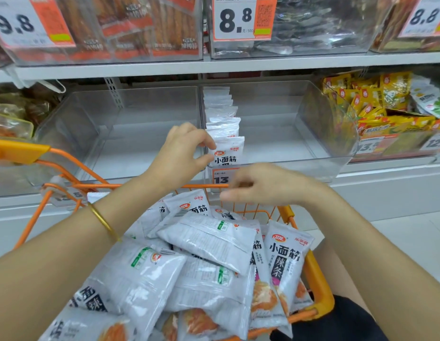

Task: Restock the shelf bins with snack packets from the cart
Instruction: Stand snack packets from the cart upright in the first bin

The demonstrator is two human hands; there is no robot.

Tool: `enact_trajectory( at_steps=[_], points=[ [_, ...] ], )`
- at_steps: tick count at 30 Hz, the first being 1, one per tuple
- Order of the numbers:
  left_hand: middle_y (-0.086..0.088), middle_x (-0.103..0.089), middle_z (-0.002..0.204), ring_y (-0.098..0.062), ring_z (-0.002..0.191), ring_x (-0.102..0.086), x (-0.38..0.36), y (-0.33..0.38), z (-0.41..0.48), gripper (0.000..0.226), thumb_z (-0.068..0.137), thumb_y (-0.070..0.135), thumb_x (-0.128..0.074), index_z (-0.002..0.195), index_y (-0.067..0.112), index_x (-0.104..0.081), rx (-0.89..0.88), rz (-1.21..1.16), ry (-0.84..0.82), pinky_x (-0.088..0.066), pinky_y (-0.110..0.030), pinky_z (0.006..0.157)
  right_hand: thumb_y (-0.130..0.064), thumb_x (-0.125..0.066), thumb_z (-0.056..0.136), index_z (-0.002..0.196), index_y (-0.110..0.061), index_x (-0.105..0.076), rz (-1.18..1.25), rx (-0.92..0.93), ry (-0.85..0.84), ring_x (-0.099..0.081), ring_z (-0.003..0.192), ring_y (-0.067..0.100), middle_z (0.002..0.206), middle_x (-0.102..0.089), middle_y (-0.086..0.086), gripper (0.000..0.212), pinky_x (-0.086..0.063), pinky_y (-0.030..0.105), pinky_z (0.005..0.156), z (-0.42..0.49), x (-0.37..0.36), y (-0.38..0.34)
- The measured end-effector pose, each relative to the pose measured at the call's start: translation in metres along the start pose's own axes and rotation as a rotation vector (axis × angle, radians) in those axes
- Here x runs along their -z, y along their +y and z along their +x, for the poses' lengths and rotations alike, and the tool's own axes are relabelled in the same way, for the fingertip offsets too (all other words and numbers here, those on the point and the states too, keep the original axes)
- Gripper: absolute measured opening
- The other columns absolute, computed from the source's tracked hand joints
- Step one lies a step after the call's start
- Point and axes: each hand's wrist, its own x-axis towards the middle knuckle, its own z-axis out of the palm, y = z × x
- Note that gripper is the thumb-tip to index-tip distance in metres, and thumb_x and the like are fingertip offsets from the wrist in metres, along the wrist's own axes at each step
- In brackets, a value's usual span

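Observation:
An orange wire cart (317, 274) in front of me is heaped with white snack packets (209, 244) printed with black characters. In the clear shelf bin (319, 143) on the middle shelf, a row of the same packets stands upright along its left wall. My left hand (182, 151) pinches the front packet of that row (230, 152) at its left edge. My right hand (265, 185) hovers above the cart's far rim, fingers loosely curled and pointing left, holding nothing.
A second clear bin (110, 134) sits left of the filled one. Yellow snack packets (376, 99) fill the bin on the right. The upper shelf holds bins of red-brown snacks (145, 28) with price tags (238, 18). A black bag (337, 323) lies at my lower right.

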Motion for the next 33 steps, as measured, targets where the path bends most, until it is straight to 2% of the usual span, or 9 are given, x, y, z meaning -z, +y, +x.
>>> enact_trajectory(
  at_steps=[4, 7, 10, 13, 16, 21, 27, 30, 33],
  points=[
    [0.004, -0.052, 0.089, -0.011, 0.086, -0.046, 0.002, 0.003, -0.009, 0.010, 0.082, 0.014, -0.068, 0.090, 0.020, -0.067, -0.038, -0.070, -0.079, -0.033, -0.013, 0.069, -0.049, -0.066, 0.081, 0.116, -0.017, -0.057, -0.038, 0.080, -0.186, -0.051, 0.061, -0.004, 0.073, -0.050, -0.014, 0.048, -0.035, 0.014, 0.054, 0.001, -0.017, -0.004],
    [0.009, -0.051, 0.079, -0.006, 0.075, -0.049, 0.004, 0.008, -0.017, 0.008, 0.081, 0.009, -0.070, 0.087, 0.015, -0.069, -0.095, -0.127, -0.152, -0.035, -0.007, 0.066, -0.020, -0.072, 0.083, 0.120, -0.012, -0.049, 0.302, 0.086, -0.260, -0.048, 0.045, -0.001, 0.064, -0.054, -0.009, 0.044, -0.036, 0.020, 0.050, 0.007, -0.025, 0.004],
    [0.004, -0.057, 0.080, -0.004, 0.070, -0.051, 0.007, 0.015, -0.025, 0.003, 0.085, 0.011, -0.066, 0.088, 0.012, -0.067, -0.020, -0.313, -0.258, -0.038, -0.006, 0.065, 0.000, -0.066, 0.084, 0.109, -0.010, -0.049, 0.562, 0.092, -0.195, -0.053, 0.052, 0.015, 0.066, -0.057, 0.005, 0.031, -0.042, 0.027, 0.051, 0.008, -0.021, 0.015],
    [0.004, -0.061, 0.084, 0.002, 0.072, -0.050, 0.011, 0.017, -0.029, 0.003, 0.089, 0.020, -0.061, 0.089, 0.018, -0.063, 0.077, -0.410, -0.382, -0.040, -0.009, 0.069, -0.005, -0.062, 0.088, 0.099, -0.013, -0.050, 0.682, 0.047, -0.141, -0.059, 0.059, 0.017, 0.066, -0.060, 0.004, 0.019, -0.046, 0.024, 0.052, 0.007, -0.017, 0.023],
    [-0.002, -0.064, 0.090, -0.002, 0.076, -0.054, 0.013, 0.014, -0.032, 0.008, 0.086, 0.019, -0.066, 0.091, 0.014, -0.064, 0.117, -0.373, -0.592, -0.045, -0.016, 0.072, -0.024, -0.064, 0.088, 0.092, -0.012, -0.050, 0.522, 0.029, -0.213, -0.055, 0.058, 0.013, 0.068, -0.061, 0.001, 0.018, -0.039, 0.021, 0.050, 0.002, -0.020, 0.021],
    [-0.002, -0.066, 0.094, 0.001, 0.073, -0.055, 0.014, 0.012, -0.033, 0.013, 0.082, 0.017, -0.070, 0.093, 0.014, -0.064, 0.128, -0.288, -0.753, -0.044, -0.009, 0.068, -0.005, -0.072, 0.080, 0.085, -0.012, -0.045, 0.527, 0.073, -0.315, -0.041, 0.054, 0.019, 0.066, -0.047, 0.012, 0.028, -0.032, 0.030, 0.050, 0.003, -0.025, 0.020],
    [0.010, -0.059, 0.091, -0.002, 0.078, -0.054, 0.021, 0.015, -0.033, 0.053, 0.061, 0.064, -0.063, 0.100, 0.028, -0.058, 0.148, -0.343, -0.801, -0.045, -0.021, 0.074, 0.008, -0.060, 0.085, 0.076, -0.015, -0.041, 0.767, 0.023, -0.100, -0.040, 0.048, 0.009, 0.069, -0.043, 0.009, 0.031, -0.032, 0.019, 0.043, 0.007, -0.015, 0.033],
    [0.011, -0.057, 0.102, 0.006, 0.079, -0.053, 0.022, 0.018, -0.033, 0.052, 0.067, 0.039, -0.081, 0.109, 0.030, -0.051, 0.125, -0.291, -0.795, -0.045, -0.011, 0.070, 0.009, -0.047, 0.090, 0.077, -0.014, -0.044, 0.957, -0.081, 0.016, -0.058, 0.046, 0.011, 0.065, -0.057, 0.009, 0.027, -0.044, 0.020, 0.037, 0.009, -0.005, 0.035],
    [0.006, -0.065, 0.097, 0.005, 0.072, -0.060, 0.020, 0.018, -0.024, 0.029, 0.080, 0.017, -0.072, 0.101, 0.024, -0.054, 0.196, -0.351, -0.645, -0.048, -0.010, 0.064, -0.021, -0.044, 0.099, 0.088, -0.014, -0.059, 1.081, -0.135, 0.142, -0.064, 0.053, 0.012, 0.066, -0.069, 0.002, 0.020, -0.047, 0.020, 0.039, 0.010, 0.004, 0.033]
  ],
)
